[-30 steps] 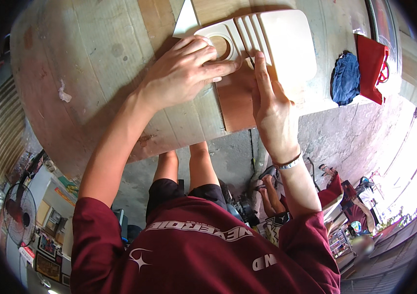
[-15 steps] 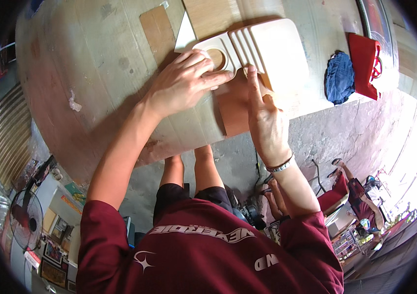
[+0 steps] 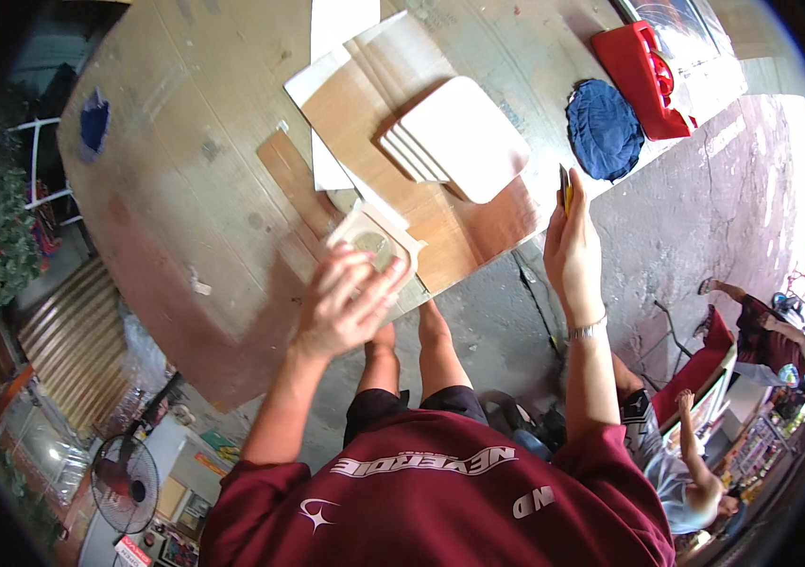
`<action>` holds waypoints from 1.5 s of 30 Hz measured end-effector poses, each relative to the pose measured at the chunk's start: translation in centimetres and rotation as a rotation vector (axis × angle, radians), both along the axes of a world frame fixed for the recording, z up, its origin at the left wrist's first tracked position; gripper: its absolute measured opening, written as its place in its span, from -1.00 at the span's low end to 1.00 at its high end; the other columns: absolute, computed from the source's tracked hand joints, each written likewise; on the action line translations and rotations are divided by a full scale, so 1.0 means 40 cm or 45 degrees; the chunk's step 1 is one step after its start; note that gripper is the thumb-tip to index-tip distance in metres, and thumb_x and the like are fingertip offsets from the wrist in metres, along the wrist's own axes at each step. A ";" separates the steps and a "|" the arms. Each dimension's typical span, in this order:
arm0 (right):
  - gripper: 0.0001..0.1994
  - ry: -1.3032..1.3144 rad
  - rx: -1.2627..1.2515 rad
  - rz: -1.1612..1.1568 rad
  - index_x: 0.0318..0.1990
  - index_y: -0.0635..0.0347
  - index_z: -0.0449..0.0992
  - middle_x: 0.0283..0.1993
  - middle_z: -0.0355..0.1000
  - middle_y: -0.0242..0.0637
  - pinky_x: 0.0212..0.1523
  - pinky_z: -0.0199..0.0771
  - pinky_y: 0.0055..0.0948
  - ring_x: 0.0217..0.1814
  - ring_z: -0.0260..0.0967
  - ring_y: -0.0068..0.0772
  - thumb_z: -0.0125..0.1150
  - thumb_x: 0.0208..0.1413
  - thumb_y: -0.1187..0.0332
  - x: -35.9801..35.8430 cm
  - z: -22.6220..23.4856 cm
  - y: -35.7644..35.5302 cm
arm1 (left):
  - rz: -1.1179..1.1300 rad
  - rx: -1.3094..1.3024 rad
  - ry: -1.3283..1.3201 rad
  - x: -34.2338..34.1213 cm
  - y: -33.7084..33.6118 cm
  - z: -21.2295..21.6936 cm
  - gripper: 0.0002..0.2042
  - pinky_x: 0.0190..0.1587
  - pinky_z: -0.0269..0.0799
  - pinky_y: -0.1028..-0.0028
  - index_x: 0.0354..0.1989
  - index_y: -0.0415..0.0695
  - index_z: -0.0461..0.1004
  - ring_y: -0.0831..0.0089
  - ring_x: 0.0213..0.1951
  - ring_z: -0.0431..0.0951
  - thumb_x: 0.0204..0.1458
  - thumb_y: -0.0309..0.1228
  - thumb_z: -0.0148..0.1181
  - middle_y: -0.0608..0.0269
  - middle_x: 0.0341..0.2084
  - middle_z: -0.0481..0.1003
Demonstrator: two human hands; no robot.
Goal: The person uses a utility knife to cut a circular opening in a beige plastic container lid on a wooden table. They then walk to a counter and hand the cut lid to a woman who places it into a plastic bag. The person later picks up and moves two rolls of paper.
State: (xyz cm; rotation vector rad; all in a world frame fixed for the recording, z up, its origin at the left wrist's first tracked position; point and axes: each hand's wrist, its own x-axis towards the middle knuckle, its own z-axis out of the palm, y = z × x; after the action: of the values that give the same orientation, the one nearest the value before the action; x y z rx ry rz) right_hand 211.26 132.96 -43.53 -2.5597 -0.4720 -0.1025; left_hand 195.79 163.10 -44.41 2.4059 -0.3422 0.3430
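My left hand (image 3: 346,302) grips a small pale square panel (image 3: 376,244) with a round mark in its middle, at the near edge of the worktable (image 3: 176,189). My right hand (image 3: 573,248) is off the table's edge to the right and holds a thin yellow and black cutter (image 3: 564,189) upright. A stack of white rounded square panels (image 3: 459,137) lies on a brown plywood sheet (image 3: 369,99) beyond both hands. White paper pieces (image 3: 336,28) stick out from under the plywood.
A blue cloth (image 3: 604,128) and a red plastic container (image 3: 643,64) sit at the table's right end. My bare legs (image 3: 421,350) are below the table edge. Another person (image 3: 695,454) sits low on the right. A standing fan (image 3: 124,482) is at lower left.
My left hand drew one panel off the stack toward the table's near edge. My right hand left the stack and swung right, off the table, with the cutter in it.
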 end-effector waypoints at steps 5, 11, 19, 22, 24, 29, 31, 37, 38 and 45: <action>-0.52 0.010 -0.236 -0.134 0.44 0.17 0.21 -0.01 0.48 0.10 -0.30 0.61 -0.01 -0.18 0.58 0.20 0.00 0.42 0.32 0.174 -0.068 -0.022 | -0.097 0.055 -0.040 0.193 -0.155 0.077 -0.56 0.38 0.30 -0.01 0.19 -0.14 0.56 0.14 0.15 0.52 0.13 -0.34 0.37 0.09 -0.04 0.57; -0.74 0.083 0.373 -0.567 0.12 0.25 0.40 -0.25 0.49 0.17 -0.24 0.49 -0.18 -0.27 0.54 0.10 0.09 0.44 0.28 0.141 -0.063 -0.095 | -0.207 0.118 -0.225 0.515 -0.170 0.089 -0.57 0.34 0.27 0.01 0.07 -0.11 0.57 0.11 0.23 0.46 0.08 -0.17 0.41 0.04 0.10 0.52; -0.76 0.541 0.810 -0.650 0.03 0.24 0.50 -0.35 0.41 -0.31 -0.34 0.33 -0.46 -0.38 0.36 -0.47 0.21 0.38 0.28 -0.082 -0.098 -0.096 | 0.511 0.063 0.718 0.474 -0.013 -0.047 -0.37 -0.22 0.56 0.27 -0.01 -0.36 0.47 0.20 -0.33 0.65 0.00 -0.04 0.55 0.01 -0.42 0.59; -0.66 0.617 0.681 -0.520 0.08 0.28 0.52 -0.17 0.57 0.06 -0.07 0.52 -0.19 -0.11 0.57 0.05 0.30 0.28 0.24 -0.056 -0.062 0.004 | 0.565 -0.114 0.779 0.368 -0.002 -0.079 -0.47 -0.26 0.58 0.22 -0.09 -0.33 0.52 0.14 -0.35 0.67 0.04 -0.09 0.52 -0.05 -0.39 0.64; -0.61 0.445 0.651 -0.301 0.09 0.28 0.52 -0.18 0.58 0.12 -0.10 0.54 -0.11 -0.12 0.55 0.24 0.34 0.23 0.22 -0.017 -0.049 0.070 | 0.554 -0.407 0.888 0.288 0.015 -0.131 -0.57 -0.29 0.56 0.33 -0.18 -0.33 0.55 0.34 -0.37 0.64 0.09 -0.16 0.50 0.04 -0.40 0.64; -0.48 0.746 0.609 -0.507 0.01 0.31 0.48 -0.30 0.55 0.11 -0.17 0.52 -0.09 -0.24 0.54 0.16 0.44 0.11 0.05 0.058 -0.128 0.076 | 0.599 -0.609 0.708 0.317 -0.033 -0.088 -0.80 -0.28 0.42 0.55 -0.21 -0.28 0.58 0.64 -0.38 0.48 0.24 -0.37 0.36 0.34 -0.41 0.58; -0.60 0.567 0.662 -0.486 -0.05 0.28 0.47 -0.43 0.44 -0.22 -0.43 0.40 -0.30 -0.47 0.38 -0.33 0.43 0.16 0.17 0.052 -0.146 0.084 | 0.554 -0.532 0.713 0.317 -0.040 -0.078 -0.74 -0.32 0.45 0.44 -0.28 -0.30 0.57 0.54 -0.42 0.51 0.21 -0.30 0.39 0.24 -0.44 0.60; -0.64 0.855 0.823 -0.211 0.05 0.16 0.52 -0.48 0.32 -0.47 -0.56 0.34 -0.49 -0.58 0.26 -0.63 0.44 0.17 0.28 0.053 -0.050 0.084 | 0.434 -0.377 0.739 0.123 -0.074 -0.006 -0.76 -0.36 0.40 0.46 -0.28 -0.28 0.62 0.57 -0.44 0.48 0.19 -0.31 0.41 0.22 -0.49 0.57; -0.64 0.542 0.712 -0.123 0.06 0.16 0.53 -0.47 0.34 -0.48 -0.56 0.34 -0.50 -0.58 0.26 -0.64 0.44 0.17 0.28 0.059 -0.073 0.088 | 0.437 -0.386 0.794 0.100 -0.081 -0.014 -0.75 -0.35 0.41 0.44 -0.28 -0.28 0.63 0.55 -0.44 0.48 0.18 -0.28 0.42 0.21 -0.49 0.57; -0.76 0.442 0.961 -0.609 0.07 0.23 0.52 -0.50 0.37 -0.51 -0.59 0.29 -0.56 -0.63 0.23 -0.71 0.26 0.34 0.35 0.001 -0.114 0.027 | 0.612 -0.418 0.705 0.126 0.013 -0.033 -0.53 -0.21 0.47 0.35 0.00 -0.19 0.53 0.40 -0.27 0.50 0.11 -0.07 0.46 0.15 -0.24 0.58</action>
State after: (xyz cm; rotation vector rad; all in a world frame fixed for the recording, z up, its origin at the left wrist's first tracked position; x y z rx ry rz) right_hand 211.30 134.06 -48.10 -1.8337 0.2808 -0.0001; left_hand 200.84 163.64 -45.74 2.1194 0.5084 -0.0685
